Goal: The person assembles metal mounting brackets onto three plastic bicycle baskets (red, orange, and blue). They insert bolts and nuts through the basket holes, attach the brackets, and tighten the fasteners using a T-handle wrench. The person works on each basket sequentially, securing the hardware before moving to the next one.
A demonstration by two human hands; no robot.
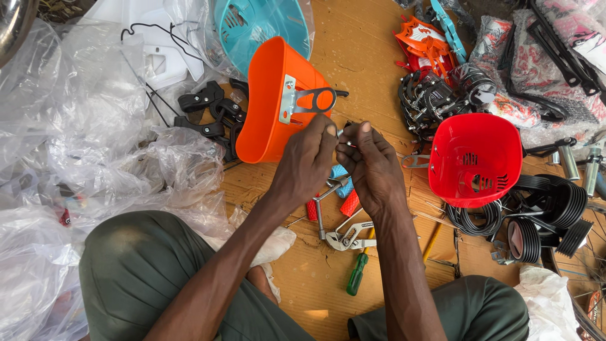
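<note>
My left hand (307, 165) and my right hand (372, 167) meet at the middle of the view, fingertips pinched together on a small metal bolt (344, 143). Just beyond them an orange plastic basket (268, 95) lies tilted on the wooden floor, with a metal bracket (303, 101) fixed to its side; my left fingers are close to that bracket. Below my hands lie pliers with red and blue handles (341, 189), a metal wrench (347, 237) and a green screwdriver (357, 273).
A red basket (475, 158) sits right, beside coiled black cables (470, 218) and black round parts (549, 221). A teal basket (265, 25) is at the top. Black clamps (208, 110) and crumpled clear plastic (76, 139) fill the left. My knees frame the bottom.
</note>
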